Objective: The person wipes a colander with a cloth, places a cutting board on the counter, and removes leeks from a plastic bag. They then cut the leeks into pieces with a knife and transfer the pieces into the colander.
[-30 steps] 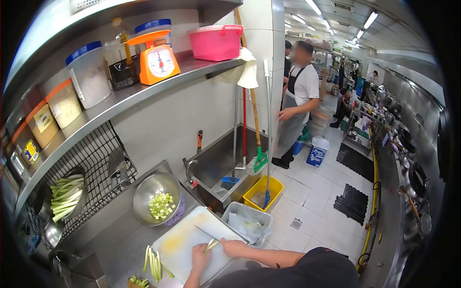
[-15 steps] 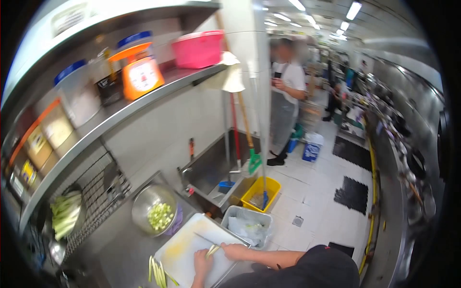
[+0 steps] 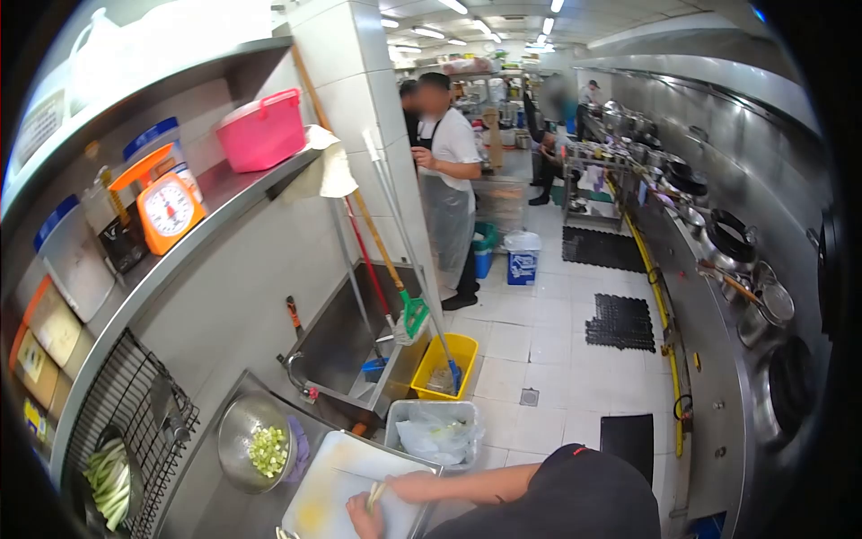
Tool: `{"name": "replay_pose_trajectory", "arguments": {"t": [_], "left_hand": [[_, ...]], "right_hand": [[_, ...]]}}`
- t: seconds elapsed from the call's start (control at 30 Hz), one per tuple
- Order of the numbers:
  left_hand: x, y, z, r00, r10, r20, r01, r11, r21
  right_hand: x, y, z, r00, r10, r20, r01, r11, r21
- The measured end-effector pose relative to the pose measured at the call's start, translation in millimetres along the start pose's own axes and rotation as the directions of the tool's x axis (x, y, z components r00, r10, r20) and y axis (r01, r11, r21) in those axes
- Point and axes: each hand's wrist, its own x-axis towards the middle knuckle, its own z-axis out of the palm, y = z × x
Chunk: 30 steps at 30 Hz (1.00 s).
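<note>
On the white cutting board (image 3: 346, 456), my left hand (image 3: 363, 516) is closed around a few pale green vegetable sticks (image 3: 376, 494). My right hand (image 3: 414, 487) grips a knife (image 3: 357, 474), whose thin blade lies over the board toward the far left; the handle is hidden in the fist. More cut sticks (image 3: 285, 534) show at the bottom edge of the view. Left of the board stands a steel bowl (image 3: 235, 422) holding chopped pale green pieces (image 3: 269, 451), with a purple cloth (image 3: 299, 442) beside it.
A lined bin (image 3: 433, 411) and a yellow bucket (image 3: 460, 349) stand beyond the board, near a sink (image 3: 310, 359) with mop handles. A rack at left holds a bowl of green stalks (image 3: 109, 485). Above runs a shelf with an orange scale (image 3: 171, 211). A co-worker (image 3: 453, 144) stands farther back.
My view has swung to the right, so shelf, sink and board sit farther left. Both hands stay on the board with the sticks and knife. The co-worker's arms have shifted.
</note>
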Motion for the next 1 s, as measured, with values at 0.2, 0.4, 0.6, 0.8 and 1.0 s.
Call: {"name": "replay_pose_trajectory", "arguments": {"t": [0.2, 0.4, 0.6, 0.8, 1.0], "left_hand": [[0, 8, -3, 0.997, -0.074, 0.030, 0.075, 0.997, -0.023], [-3, 9, -3, 0.998, -0.063, 0.004, 0.063, 0.998, -0.001], [-2, 12, -2, 0.997, -0.078, -0.028, 0.077, 0.997, -0.013], [-5, 9, -5, 0.997, -0.063, -0.034, 0.062, 0.998, -0.021], [-4, 19, -11, 0.997, -0.072, 0.000, 0.072, 0.997, 0.018]], "right_hand": [[6, 9, 12, 0.997, -0.055, -0.044, 0.055, 0.998, -0.017], [0, 2, -2, 0.995, 0.004, 0.100, 0.001, 0.999, -0.050], [2, 6, 3, 0.999, -0.012, 0.051, 0.014, 0.999, -0.045], [12, 14, 15, 0.997, 0.010, 0.074, -0.008, 1.000, -0.022], [-5, -3, -10, 0.994, 0.022, 0.111, -0.017, 0.999, -0.043]]}}
